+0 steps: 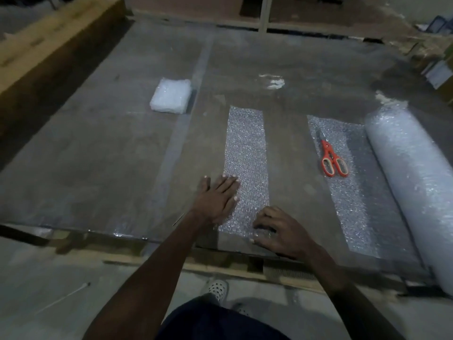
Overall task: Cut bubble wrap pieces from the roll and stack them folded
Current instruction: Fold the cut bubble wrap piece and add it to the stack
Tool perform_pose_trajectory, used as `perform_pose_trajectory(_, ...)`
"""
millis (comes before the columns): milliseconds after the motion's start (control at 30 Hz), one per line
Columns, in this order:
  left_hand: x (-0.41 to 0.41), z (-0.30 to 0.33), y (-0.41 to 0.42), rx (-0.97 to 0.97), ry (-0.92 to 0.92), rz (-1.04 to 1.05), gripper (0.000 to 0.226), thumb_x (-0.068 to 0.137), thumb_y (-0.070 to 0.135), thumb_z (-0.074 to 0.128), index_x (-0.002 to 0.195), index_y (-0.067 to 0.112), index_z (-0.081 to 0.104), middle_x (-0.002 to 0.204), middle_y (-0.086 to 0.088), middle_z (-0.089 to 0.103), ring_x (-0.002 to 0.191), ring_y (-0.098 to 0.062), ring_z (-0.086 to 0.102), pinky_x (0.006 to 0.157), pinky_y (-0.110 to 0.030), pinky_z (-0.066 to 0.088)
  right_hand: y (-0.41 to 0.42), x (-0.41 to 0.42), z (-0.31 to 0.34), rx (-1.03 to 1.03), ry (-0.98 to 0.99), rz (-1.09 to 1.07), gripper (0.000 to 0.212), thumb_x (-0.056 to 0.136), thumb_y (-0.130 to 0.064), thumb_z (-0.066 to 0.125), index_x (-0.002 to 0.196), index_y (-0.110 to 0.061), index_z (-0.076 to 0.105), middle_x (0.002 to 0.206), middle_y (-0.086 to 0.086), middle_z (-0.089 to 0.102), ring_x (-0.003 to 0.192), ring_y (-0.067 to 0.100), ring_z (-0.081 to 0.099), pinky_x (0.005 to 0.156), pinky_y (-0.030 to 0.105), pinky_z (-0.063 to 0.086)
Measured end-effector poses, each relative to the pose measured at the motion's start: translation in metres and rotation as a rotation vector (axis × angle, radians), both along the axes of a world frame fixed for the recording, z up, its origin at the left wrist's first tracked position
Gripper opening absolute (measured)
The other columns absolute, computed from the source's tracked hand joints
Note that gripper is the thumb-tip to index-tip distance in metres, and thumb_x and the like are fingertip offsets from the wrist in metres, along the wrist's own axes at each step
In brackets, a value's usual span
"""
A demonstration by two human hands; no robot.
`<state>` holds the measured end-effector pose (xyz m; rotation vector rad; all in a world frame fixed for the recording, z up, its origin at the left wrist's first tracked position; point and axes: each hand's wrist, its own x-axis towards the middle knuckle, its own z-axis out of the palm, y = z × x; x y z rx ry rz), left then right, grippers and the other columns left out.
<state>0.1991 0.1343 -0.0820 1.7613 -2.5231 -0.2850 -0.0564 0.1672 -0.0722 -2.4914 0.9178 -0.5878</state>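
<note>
On the worktable (98,148), head view: left hand (215,200) is lying flat and unclenched on the cut bubble wrap strip (246,153), right hand (279,229) is curling at its near end, possibly pinching the edge. Roll (411,177) is sitting far right, scissors (332,158) lying on its unrolled sheet (353,200), folded stack (171,95) resting back-left.

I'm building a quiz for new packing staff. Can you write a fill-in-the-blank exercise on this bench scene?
1. The orange scissors lie on the ____ sheet beside the roll.
2. Both hands, left hand and right hand, rest on the cut ____.
3. The folded stack sits to the strip's far ____.

Missing words: unrolled; strip; left
</note>
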Motion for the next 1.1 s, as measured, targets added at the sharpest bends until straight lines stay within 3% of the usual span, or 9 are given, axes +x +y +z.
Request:
perform_pose_trajectory(200, -0.005, 0.013, 0.01, 0.008, 0.071, 0.046, 0.072, 0.096, 0.056, 0.007, 0.155, 0.024, 0.033, 0.164, 0.004, 0.024, 0.152, -0.02, 0.018, 0.12, -0.052, 0.01, 0.002, 0.0, -0.003, -0.108, 0.054, -0.013, 0.007, 0.094, -0.017, 0.068, 0.098, -0.014, 0.072, 0.102, 0.002, 0.065, 0.097, 0.021, 0.059, 0.084, 0.025, 0.043)
perform_pose_trajectory(300, 0.0, 0.018, 0.018, 0.025, 0.33, 0.013, 0.05, 0.102, 0.045, 0.034, 0.135, 0.019, 0.061, 0.145, -0.003, 0.055, 0.133, -0.02, 0.049, 0.115, -0.045, 0.029, 0.003, 0.005, 0.0, -0.057, 0.011, -0.099, 0.003, 0.095, -0.015, 0.065, 0.096, -0.016, 0.067, 0.097, 0.0, 0.064, 0.092, 0.022, 0.061, 0.079, 0.032, 0.047)
perform_pose_trajectory(367, 0.003, 0.024, 0.021, 0.055, 0.577, 0.092, 0.034, 0.101, 0.04, 0.052, 0.116, 0.018, 0.074, 0.117, -0.003, 0.073, 0.101, -0.013, 0.065, 0.091, -0.035, 0.049, 0.002, 0.007, 0.004, 0.013, -0.037, -0.171, 0.004, 0.097, -0.02, 0.064, 0.099, -0.018, 0.067, 0.098, -0.003, 0.067, 0.091, 0.017, 0.062, 0.078, 0.035, 0.051)
perform_pose_trajectory(433, 0.005, 0.033, 0.023, 0.136, 0.825, 0.198, 0.025, 0.097, 0.036, 0.064, 0.104, 0.018, 0.079, 0.1, -0.001, 0.077, 0.085, -0.007, 0.065, 0.075, -0.032, 0.052, -0.006, 0.007, 0.008, 0.13, -0.091, -0.253, 0.01, 0.097, -0.026, 0.061, 0.105, -0.023, 0.068, 0.101, -0.007, 0.07, 0.092, 0.01, 0.065, 0.08, 0.035, 0.054)
perform_pose_trajectory(533, 0.011, 0.043, 0.017, 0.217, 1.084, 0.278, 0.008, 0.086, 0.019, 0.077, 0.094, 0.019, 0.08, 0.088, 0.008, 0.078, 0.082, -0.005, 0.069, 0.074, -0.021, 0.055, -0.024, 0.008, 0.015, 0.313, -0.224, -0.393, 0.012, 0.097, -0.024, 0.065, 0.106, -0.028, 0.072, 0.101, -0.011, 0.073, 0.093, 0.004, 0.067, 0.081, 0.028, 0.054)
perform_pose_trajectory(667, 0.025, 0.04, -0.011, 0.203, 1.121, 0.267, 0.007, 0.082, 0.002, 0.079, 0.088, 0.003, 0.078, 0.076, 0.011, 0.075, 0.071, 0.001, 0.064, 0.07, -0.018, 0.052, -0.054, 0.023, 0.03, 0.553, -0.563, -0.472, 0.017, 0.09, -0.002, 0.075, 0.101, -0.015, 0.075, 0.089, 0.002, 0.07, 0.072, -0.004, 0.063, 0.068, 0.015, 0.048)
perform_pose_trajectory(767, 0.038, 0.04, -0.043, 0.175, 1.138, 0.293, 0.004, 0.084, 0.0, 0.076, 0.086, 0.003, 0.076, 0.07, 0.013, 0.072, 0.067, 0.004, 0.062, 0.067, -0.016, 0.05, -0.081, 0.033, 0.033, 0.652, -0.599, -0.472, 0.027, 0.081, -0.006, 0.084, 0.101, -0.022, 0.076, 0.085, -0.008, 0.071, 0.069, -0.001, 0.063, 0.064, 0.017, 0.05)
perform_pose_trajectory(900, 0.052, 0.042, -0.094, 0.21, 1.146, 0.261, 0.007, 0.089, 0.002, 0.071, 0.094, 0.001, 0.075, 0.072, 0.014, 0.072, 0.065, 0.008, 0.059, 0.063, -0.013, 0.048, -0.119, 0.046, 0.04, 0.599, -0.646, -0.531, 0.019, 0.085, -0.002, 0.079, 0.096, -0.017, 0.074, 0.077, -0.012, 0.073, 0.067, -0.003, 0.063, 0.064, 0.014, 0.05)
perform_pose_trajectory(1100, 0.059, 0.042, -0.168, 0.24, 1.11, 0.177, 0.018, 0.09, 0.0, 0.068, 0.105, -0.01, 0.072, 0.092, -0.007, 0.07, 0.064, 0.011, 0.06, 0.062, -0.01, 0.045, -0.176, 0.062, 0.048, 0.499, -0.721, -0.69, 0.016, 0.09, -0.001, 0.073, 0.087, -0.016, 0.074, 0.07, -0.012, 0.071, 0.066, -0.004, 0.06, 0.065, 0.013, 0.048)
